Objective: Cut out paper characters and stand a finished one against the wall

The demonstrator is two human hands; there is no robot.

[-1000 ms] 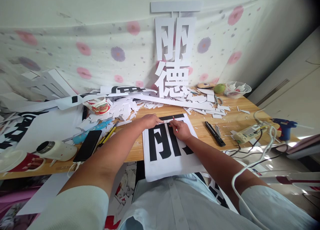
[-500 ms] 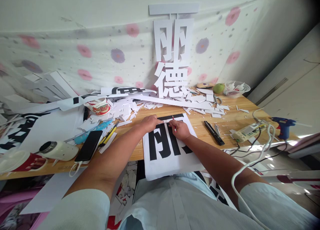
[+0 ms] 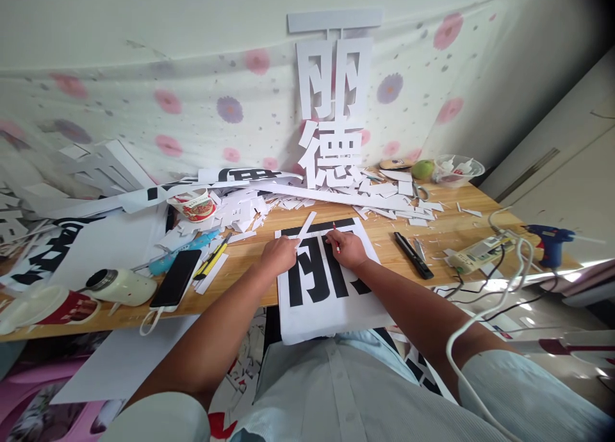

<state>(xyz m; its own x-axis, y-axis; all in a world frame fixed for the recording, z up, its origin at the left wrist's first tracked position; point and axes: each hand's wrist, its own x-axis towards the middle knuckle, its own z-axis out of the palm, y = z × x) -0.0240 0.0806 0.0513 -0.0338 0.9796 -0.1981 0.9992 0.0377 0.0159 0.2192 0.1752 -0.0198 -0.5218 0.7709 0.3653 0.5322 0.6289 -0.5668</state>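
A white sheet with a large black printed character (image 3: 312, 278) lies at the table's front edge, its lower part hanging over toward me. My left hand (image 3: 279, 255) is closed on a narrow white strip (image 3: 306, 225), which slants up and right over the upper left of the character. My right hand (image 3: 350, 248) rests on the sheet near the character's top middle, fingers wrapped round a thin red pencil (image 3: 336, 236) held nearly upright. Between the two hands the black strokes are visible.
Cut-out white characters (image 3: 332, 77) stand against the flowered sheet, with paper scraps (image 3: 250, 208) below. At left are a phone (image 3: 177, 278), a yellow utility knife (image 3: 211, 257) and a flask (image 3: 125, 287). At right lie a black cutter (image 3: 413, 255), power strip (image 3: 483, 253) and blue glue gun (image 3: 550, 242).
My left hand has moved left and toward me, and the white strip has swung from lying nearly level to a steep slant. My right hand stays at about the same spot with the pencil.
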